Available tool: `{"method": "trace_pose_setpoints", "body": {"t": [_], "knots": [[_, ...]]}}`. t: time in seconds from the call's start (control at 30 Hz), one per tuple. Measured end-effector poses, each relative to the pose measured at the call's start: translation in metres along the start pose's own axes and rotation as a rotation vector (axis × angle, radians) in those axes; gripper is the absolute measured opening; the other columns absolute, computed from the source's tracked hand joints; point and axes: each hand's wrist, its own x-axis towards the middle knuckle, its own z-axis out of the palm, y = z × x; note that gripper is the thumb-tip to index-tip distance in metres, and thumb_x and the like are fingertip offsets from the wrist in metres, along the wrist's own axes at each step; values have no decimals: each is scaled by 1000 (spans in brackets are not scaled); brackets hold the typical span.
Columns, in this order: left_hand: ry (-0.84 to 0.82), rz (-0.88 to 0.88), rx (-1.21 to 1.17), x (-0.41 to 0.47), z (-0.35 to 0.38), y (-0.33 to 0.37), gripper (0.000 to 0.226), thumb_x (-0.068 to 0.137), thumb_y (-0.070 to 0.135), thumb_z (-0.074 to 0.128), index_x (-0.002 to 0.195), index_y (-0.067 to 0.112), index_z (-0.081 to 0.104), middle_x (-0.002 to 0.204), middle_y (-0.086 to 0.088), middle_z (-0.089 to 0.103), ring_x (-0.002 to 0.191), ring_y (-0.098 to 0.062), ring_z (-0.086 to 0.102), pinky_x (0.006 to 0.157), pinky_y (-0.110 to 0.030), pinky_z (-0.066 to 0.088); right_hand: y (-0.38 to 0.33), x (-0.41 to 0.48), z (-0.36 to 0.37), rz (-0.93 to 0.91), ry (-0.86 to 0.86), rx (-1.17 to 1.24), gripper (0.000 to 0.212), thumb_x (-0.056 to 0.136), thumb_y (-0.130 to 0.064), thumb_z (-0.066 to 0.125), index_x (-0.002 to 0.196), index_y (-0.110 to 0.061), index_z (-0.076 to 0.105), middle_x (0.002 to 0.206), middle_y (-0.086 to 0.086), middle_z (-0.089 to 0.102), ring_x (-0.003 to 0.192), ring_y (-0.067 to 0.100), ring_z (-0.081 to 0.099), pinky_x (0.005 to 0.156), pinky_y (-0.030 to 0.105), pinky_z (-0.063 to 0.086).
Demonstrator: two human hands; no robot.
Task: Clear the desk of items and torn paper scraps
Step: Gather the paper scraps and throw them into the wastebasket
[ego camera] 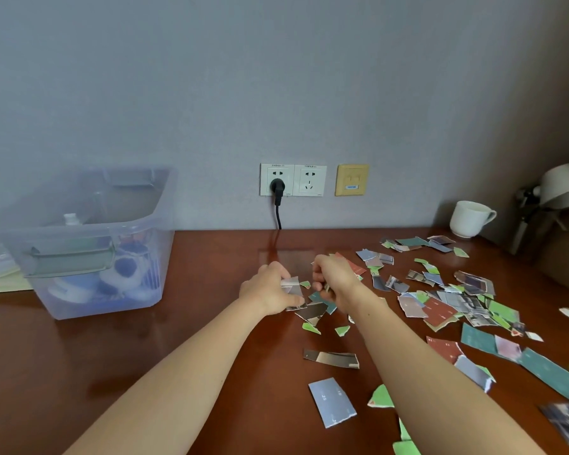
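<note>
Where the hands meet: over the middle of the brown desk [211, 264], close side by side but not touching.
Left hand [270, 290]: its fingers are curled, and it holds a grey and white scrap [291, 285] between thumb and fingers.
Right hand [334, 280]: its fingers are curled in, and it pinches a small scrap [326, 287]. I cannot tell if more bits are inside.
Torn paper scraps [440, 307]: lots of them, red, green, teal and grey, lie all over the right side of the desk. The thickest heap is to the right of the right arm.
Near scraps: a dark strip [330, 358] and a blue-grey piece [332, 402] lie between the two arms.
Clear box [138, 223]: on the left of the desk, well apart from the scraps, with a blue and white soft thing [128, 270] inside.
White cup [470, 220]: upright at the back right, near the wall.
Lamp [562, 188]: at the far right, near the cup.
Black plug [277, 187]: in the wall socket [309, 179] behind the hands.
</note>
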Motion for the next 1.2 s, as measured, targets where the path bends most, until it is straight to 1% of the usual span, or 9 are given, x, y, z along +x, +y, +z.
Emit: {"method": "trace_pose_setpoints", "body": {"t": [0.17, 0.3, 0.4, 0.5, 0.6, 0.7, 0.9, 1.0, 1.2], "knots": [[72, -38, -184, 1, 10, -8, 21, 82, 25, 62, 94, 36, 48, 103, 9, 63, 94, -19, 61, 87, -37, 50, 14, 13, -4, -191, 46, -430, 19, 85, -8, 45, 68, -12, 54, 67, 6, 47, 57, 19, 37, 50, 24, 34], [113, -93, -665, 2, 1, -7, 24, 93, 11, 44, 108, 24, 57, 110, 3, 57, 99, -14, 53, 78, -26, 43, 23, 21, -1, -217, 62, -760, 25, 81, -20, 56, 59, -12, 66, 62, 1, 60, 65, 20, 59, 62, 30, 48], [132, -178, -829, 3, -11, -2, 29, 97, 7, 34, 106, 17, 60, 98, -1, 57, 84, -12, 52, 62, -24, 38, 25, 27, 4, -183, 96, -866, 29, 84, -35, 59, 72, -14, 74, 73, 2, 69, 72, 19, 66, 68, 32, 54], [97, -271, -837, 8, -15, -1, 29, 93, 7, 34, 81, 17, 59, 79, -7, 55, 64, -16, 50, 53, -26, 37, 25, 34, 8, -146, 134, -908, 24, 84, -38, 60, 79, -17, 72, 78, 2, 66, 77, 22, 66, 72, 32, 56], [94, -277, -877, 6, -15, 2, 23, 93, 19, 43, 71, 16, 51, 71, 0, 45, 61, -14, 40, 59, -27, 36, 24, 39, 10, -116, 134, -888, 19, 81, -33, 60, 79, -17, 69, 77, 2, 63, 80, 24, 66, 66, 28, 51], [66, -164, -748, 2, -13, 0, 24, 90, 37, 56, 87, 14, 62, 91, 3, 57, 84, -11, 52, 78, -34, 44, 23, 40, 11, -91, 104, -860, 9, 78, -27, 58, 75, -19, 61, 76, 2, 61, 79, 25, 65, 62, 26, 45], [-3, 8, -215, 0, -5, 0, 27, 81, 33, 67, 107, 24, 68, 108, 5, 61, 106, -14, 57, 96, -36, 48, 26, 44, 10, -121, 103, -839, 15, 77, -21, 58, 78, -15, 71, 77, 3, 65, 77, 24, 67, 65, 30, 53], [-53, 43, -146, -3, -10, 2, 19, 81, 33, 70, 97, 24, 69, 100, 2, 62, 99, -16, 59, 94, -37, 49, 28, 46, 8, -132, 113, -854, 14, 80, -22, 62, 69, -17, 69, 72, 2, 64, 75, 23, 65, 65, 28, 50], [-105, 90, 16, -3, -11, 4, 13, 86, 39, 66, 87, 27, 65, 93, -1, 72, 92, -18, 63, 87, -35, 51, 28, 48, 11, -140, 108, -872, 18, 80, -25, 63, 93, -15, 72, 84, 6, 65, 85, 27, 67, 72, 32, 55]]}}
